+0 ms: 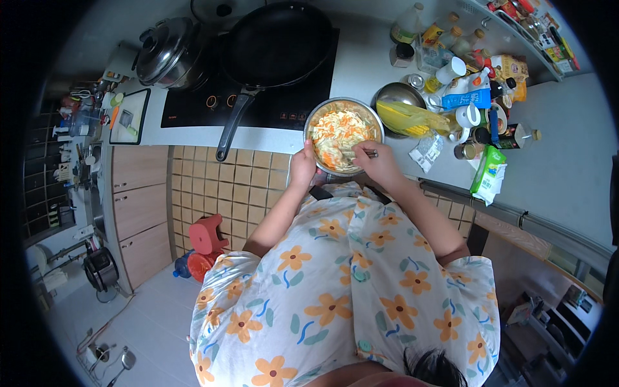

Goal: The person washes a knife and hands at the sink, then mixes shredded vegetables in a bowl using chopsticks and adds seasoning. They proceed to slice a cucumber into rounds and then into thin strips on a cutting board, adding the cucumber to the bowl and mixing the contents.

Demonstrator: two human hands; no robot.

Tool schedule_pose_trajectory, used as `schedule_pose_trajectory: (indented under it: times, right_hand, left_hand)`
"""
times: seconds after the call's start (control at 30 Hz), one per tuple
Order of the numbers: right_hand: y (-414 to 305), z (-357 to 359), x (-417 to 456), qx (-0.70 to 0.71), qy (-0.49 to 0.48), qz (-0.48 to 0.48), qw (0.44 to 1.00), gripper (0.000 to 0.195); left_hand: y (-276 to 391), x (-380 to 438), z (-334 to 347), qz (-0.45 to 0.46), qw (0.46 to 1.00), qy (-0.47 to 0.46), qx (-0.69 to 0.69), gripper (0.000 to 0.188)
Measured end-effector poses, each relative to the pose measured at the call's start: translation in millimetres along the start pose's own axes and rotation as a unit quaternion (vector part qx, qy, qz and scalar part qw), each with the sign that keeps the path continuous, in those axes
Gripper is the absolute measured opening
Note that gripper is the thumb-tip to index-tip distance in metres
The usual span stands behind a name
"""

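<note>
A metal mixing bowl [378, 115] sits at the counter's front edge, close to my body. In it is a pale, wet mixture [338, 131] of shredded vegetables, with orange strips like carrot. My left hand [303, 167] grips the bowl's left rim, thumb on top. Over the bowl's right side, my right hand [379, 162] is closed around a slim utensil [371, 153]. Only its short dark end shows above my fist; its lower part is hidden, so I cannot tell whether it is chopsticks or a spoon.
A black frying pan [278, 46] rests on the cooktop [193, 113], its handle reaching over the counter edge. Left of it is a lidded steel pot [167, 55]. At right, corn in its husk [411, 118] lies across a smaller metal bowl [399, 94], near several bottles and jars.
</note>
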State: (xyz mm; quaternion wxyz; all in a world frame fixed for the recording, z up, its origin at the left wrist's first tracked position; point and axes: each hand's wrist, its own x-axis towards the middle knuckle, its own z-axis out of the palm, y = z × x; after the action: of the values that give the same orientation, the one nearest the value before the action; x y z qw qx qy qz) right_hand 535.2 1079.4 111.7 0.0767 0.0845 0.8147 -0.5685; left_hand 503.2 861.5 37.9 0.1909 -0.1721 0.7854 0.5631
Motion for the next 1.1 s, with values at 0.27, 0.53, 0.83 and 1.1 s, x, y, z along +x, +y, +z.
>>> schedule_pose_trajectory:
  times: [0.27,0.53,0.83,1.1]
  right_hand:
    - [4.7,-8.6,16.3,-0.036,-0.068,-0.131,0.988,0.014]
    - [11.2,-31.5,34.1,-0.150,0.000,-0.221,0.964,0.016]
    - [6.0,-15.1,-12.7,-0.027,-0.099,-0.106,0.989,0.015]
    - [16.7,-35.8,0.4,-0.182,0.085,-0.168,0.965,0.015]
  left_hand:
    - [-32.1,16.4,-0.8,0.024,0.999,-0.015,0.020,0.072]
    - [-13.7,7.5,-1.4,0.017,0.999,-0.015,0.038,0.071]
    - [-13.0,3.3,0.4,0.015,1.000,-0.003,0.024,0.072]
    - [-4.4,-3.0,1.9,0.009,1.000,0.004,0.019,0.071]
